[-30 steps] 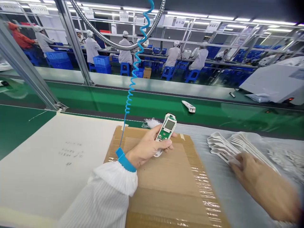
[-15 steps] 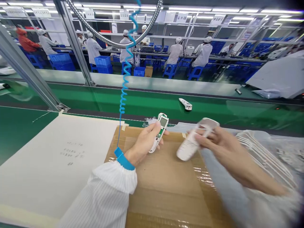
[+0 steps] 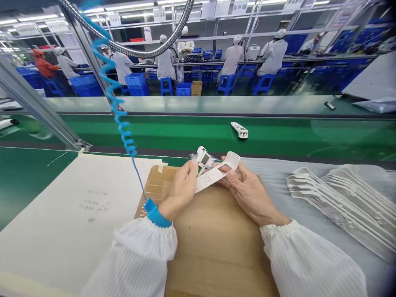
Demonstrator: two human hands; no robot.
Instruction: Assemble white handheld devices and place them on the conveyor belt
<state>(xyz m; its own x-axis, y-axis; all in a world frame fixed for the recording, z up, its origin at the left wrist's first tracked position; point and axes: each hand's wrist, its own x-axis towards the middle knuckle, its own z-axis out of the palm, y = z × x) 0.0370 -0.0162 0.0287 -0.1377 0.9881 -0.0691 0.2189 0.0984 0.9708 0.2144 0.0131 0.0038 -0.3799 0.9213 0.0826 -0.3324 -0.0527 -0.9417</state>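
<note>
My left hand (image 3: 181, 187) is closed around a small white device body (image 3: 203, 156) with a screen and green circuit board showing. My right hand (image 3: 247, 189) grips a white plastic cover shell (image 3: 218, 173) and holds it against the device, above a brown cardboard sheet (image 3: 213, 247). A blue wrist strap (image 3: 156, 212) with a coiled blue cord (image 3: 119, 115) is on my left wrist. Both arms wear white striped sleeves.
A row of several white cover shells (image 3: 337, 198) lies on grey foam at the right. A white paper sheet (image 3: 71, 206) lies to the left. One finished device (image 3: 239, 130) rests on the green conveyor belt (image 3: 185, 132). People in white coats sit at a far bench.
My right hand picked a cover shell from the row at the right and brought it left to the device in my left hand. The view tilted down slightly.
</note>
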